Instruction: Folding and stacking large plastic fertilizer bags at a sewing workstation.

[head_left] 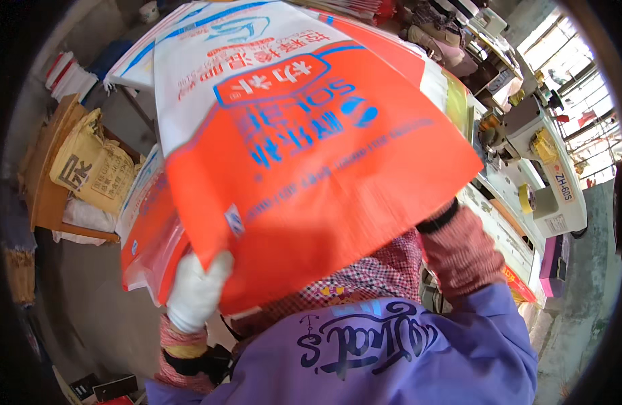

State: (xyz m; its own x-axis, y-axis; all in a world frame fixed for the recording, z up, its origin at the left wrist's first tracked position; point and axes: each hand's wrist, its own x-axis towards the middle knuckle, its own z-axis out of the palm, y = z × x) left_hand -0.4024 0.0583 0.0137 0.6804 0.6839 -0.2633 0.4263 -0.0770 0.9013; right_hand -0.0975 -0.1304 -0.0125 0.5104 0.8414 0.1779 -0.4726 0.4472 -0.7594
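A large red and white woven sack (338, 223) with blue print spreads in front of me, tilted, its near red edge close to my chest. My left hand (200, 290), in a white glove, is closed on the sack's near left edge, thumb on top. My right forearm (463, 253), in a pink knitted sleeve cover with a dark band at the wrist, reaches to the sack's right side. The sack hides my right hand and its fingers. More red and white sacks (122, 67) lie beneath and behind this one, and another printed sack (146, 236) hangs down at the left.
A white sewing machine (554, 172) stands at the right on a bench, with a yellow tape roll (527, 198) beside it. A tan sack (95, 165) lies on a wooden frame (48, 162) at the left. Bundled cloth (442, 40) is piled at the back.
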